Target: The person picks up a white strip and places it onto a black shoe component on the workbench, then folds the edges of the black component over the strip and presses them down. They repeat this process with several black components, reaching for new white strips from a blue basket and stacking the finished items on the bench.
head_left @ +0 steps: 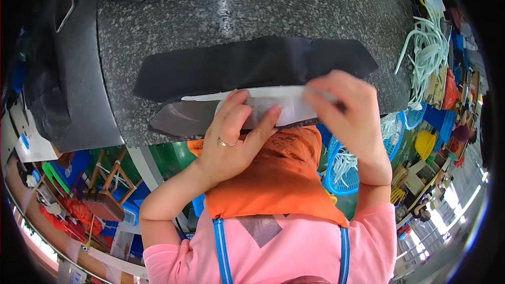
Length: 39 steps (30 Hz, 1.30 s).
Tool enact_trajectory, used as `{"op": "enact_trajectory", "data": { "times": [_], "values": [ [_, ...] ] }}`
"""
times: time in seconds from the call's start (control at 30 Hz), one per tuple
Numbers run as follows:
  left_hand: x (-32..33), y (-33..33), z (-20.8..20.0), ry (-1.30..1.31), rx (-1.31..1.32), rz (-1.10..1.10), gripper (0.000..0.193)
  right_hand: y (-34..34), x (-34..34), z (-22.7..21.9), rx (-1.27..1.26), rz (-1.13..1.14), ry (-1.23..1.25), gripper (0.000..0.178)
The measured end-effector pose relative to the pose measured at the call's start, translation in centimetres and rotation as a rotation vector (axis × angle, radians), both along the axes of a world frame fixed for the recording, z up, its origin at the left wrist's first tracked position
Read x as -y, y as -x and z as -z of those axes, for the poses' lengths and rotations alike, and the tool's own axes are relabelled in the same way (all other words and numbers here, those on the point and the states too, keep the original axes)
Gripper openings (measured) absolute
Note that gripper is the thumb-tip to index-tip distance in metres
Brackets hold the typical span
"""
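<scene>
Long, flat black sheet piece with angled ends (pixel 252 63) lies across the speckled dark grey stone tabletop (pixel 252 13) in the head view, just in front of the person. Its surface is smooth and mostly matte, with a faint sheen toward the right. A narrow white strip (pixel 279 91) runs along its near edge, and a glossy grey-brown flap with a slanted left end (pixel 184 117) lies nearer the person.

The left hand (pixel 229 137), wearing a plain metal ring (pixel 226 142), is partly open: its fingers are bent onto the white strip, while the thumb stretches apart from them over the glossy flap. The right hand (pixel 350 106) is curled at the strip's right end, blurred; whether it pinches the strip cannot be told.

A smooth grey leather-like sheet (pixel 84 84) covers the left side. Pale green, soft-looking cords (pixel 427 47) hang in loops at the right. Below, an orange cloth apron (pixel 273 184) meets the table edge, near a blue openwork plastic basket (pixel 344 183) holding white strands.
</scene>
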<state>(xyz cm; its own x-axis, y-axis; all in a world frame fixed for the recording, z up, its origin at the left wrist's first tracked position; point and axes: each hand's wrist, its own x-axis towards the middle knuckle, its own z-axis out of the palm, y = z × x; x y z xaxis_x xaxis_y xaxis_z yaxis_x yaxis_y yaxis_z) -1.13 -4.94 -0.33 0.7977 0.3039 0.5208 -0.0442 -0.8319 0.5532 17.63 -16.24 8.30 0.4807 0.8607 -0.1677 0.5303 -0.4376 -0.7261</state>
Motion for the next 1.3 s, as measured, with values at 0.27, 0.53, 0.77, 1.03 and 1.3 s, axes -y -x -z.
{"op": "enact_trajectory", "data": {
  "times": [0.27, 0.53, 0.77, 1.03, 1.3],
  "values": [
    [-0.7, -1.3, -2.2, -0.139, -0.262, 0.103, 0.064, -0.4, 1.7, 1.3, 0.196, 0.133, 0.121, 0.014],
    [-0.9, -3.0, -3.1, -0.252, -0.409, 0.107, 0.072, -1.0, 2.6, 1.8, 0.312, 0.154, 0.176, 0.020],
    [-2.5, -1.1, -2.1, -0.153, -0.259, 0.226, 0.055, -5.1, 1.6, 1.1, 0.414, 0.064, 0.433, 0.050],
    [-0.7, -0.7, -4.3, 0.105, -0.305, 0.013, 0.013, 0.6, -4.8, -0.3, 0.540, -0.292, -0.098, 0.064],
    [-1.9, 5.1, 0.7, -0.238, -0.204, -0.273, 0.028, 3.6, -4.4, 1.8, 0.312, -0.372, -0.398, 0.020]
  ]
}}
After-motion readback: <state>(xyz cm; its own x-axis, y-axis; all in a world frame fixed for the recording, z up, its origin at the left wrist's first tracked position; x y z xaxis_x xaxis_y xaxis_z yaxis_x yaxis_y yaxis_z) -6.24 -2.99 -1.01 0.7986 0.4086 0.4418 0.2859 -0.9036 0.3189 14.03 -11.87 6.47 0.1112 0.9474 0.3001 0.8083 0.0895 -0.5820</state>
